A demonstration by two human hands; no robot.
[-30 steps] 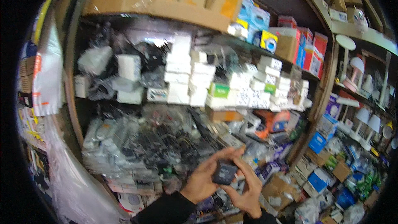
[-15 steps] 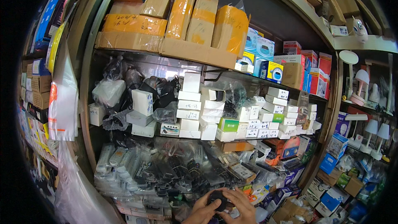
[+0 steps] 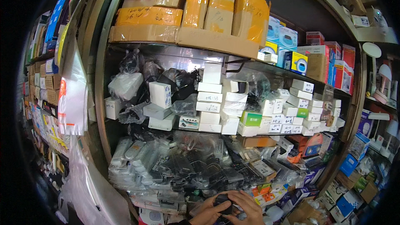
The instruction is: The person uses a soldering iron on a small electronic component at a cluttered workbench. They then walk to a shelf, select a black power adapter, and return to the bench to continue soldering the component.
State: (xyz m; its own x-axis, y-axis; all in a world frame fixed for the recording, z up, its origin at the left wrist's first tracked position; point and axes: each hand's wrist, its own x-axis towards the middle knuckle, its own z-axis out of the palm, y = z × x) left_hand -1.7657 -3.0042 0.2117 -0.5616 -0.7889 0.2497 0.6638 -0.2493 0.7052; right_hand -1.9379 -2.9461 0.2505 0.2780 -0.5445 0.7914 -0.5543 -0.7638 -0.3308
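Low in the view, my two hands meet around a small black rounded object (image 3: pixel 222 202) whose exact kind I cannot make out. My left hand (image 3: pixel 209 211) grips it from the left, its thumb lying across the front. My right hand (image 3: pixel 246 207) curls over it from the right, fingers bent and fingertips against its upper side. Part of the object is hidden by the fingers. Behind the hands lie remote controls (image 3: pixel 137 151) in clear plastic bags, heaped on the lower shelf.
White small boxes (image 3: pixel 209 117) are stacked along the middle shelf. Taped cardboard cartons (image 3: pixel 146 17) stand above them. A clear plastic bag (image 3: pixel 74 96) hangs at the left. Orange-and-white packages (image 3: pixel 271 193) lie right of my hands, and white lamps (image 3: pixel 379 116) stand far right.
The view has turned left, so the shelves appear farther right. Both hands stay around the black object, and my right fingers have shifted slightly over it.
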